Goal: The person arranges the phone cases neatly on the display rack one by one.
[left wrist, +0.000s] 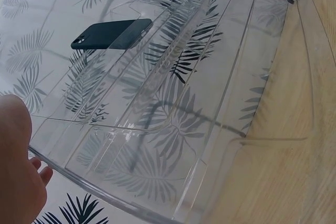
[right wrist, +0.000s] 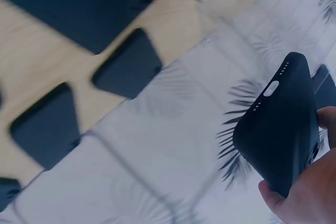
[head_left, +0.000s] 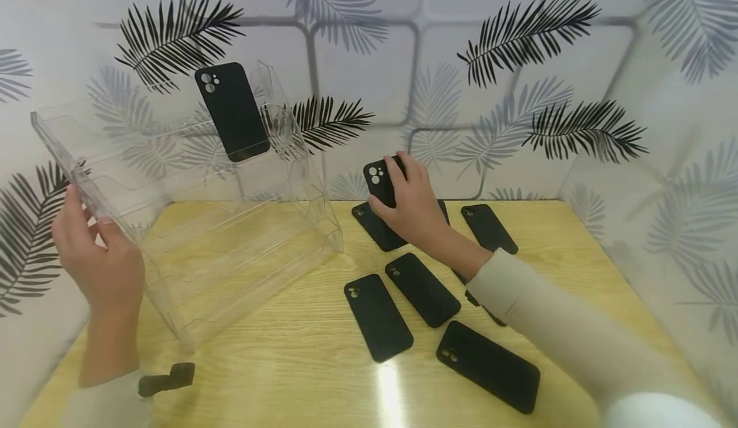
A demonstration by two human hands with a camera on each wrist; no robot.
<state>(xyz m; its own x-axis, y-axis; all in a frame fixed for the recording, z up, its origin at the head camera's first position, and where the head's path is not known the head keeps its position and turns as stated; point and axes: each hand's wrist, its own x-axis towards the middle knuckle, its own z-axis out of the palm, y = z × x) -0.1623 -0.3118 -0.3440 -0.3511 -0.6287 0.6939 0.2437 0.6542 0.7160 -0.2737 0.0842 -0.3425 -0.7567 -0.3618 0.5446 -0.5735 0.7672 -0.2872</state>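
My right hand (head_left: 412, 200) grips a black phone case (head_left: 382, 181) by its edges, held up above other cases on the table. In the right wrist view the held phone case (right wrist: 278, 124) shows its bottom cutouts, with fingers along its sides. On the left stands a clear tiered acrylic rack (head_left: 230, 223), and my left hand (head_left: 104, 255) holds its left side edge between thumb and fingers. One black phone case (head_left: 233, 111) leans upright on the rack's top tier, toward its right end. The lower tiers hold no cases.
Several black phone cases lie on the wooden table (head_left: 277, 377), among them one at the front (head_left: 489, 367), one in the middle (head_left: 378, 317) and one at the back right (head_left: 489, 227). A leaf-patterned wall covering (head_left: 369, 63) stands behind.
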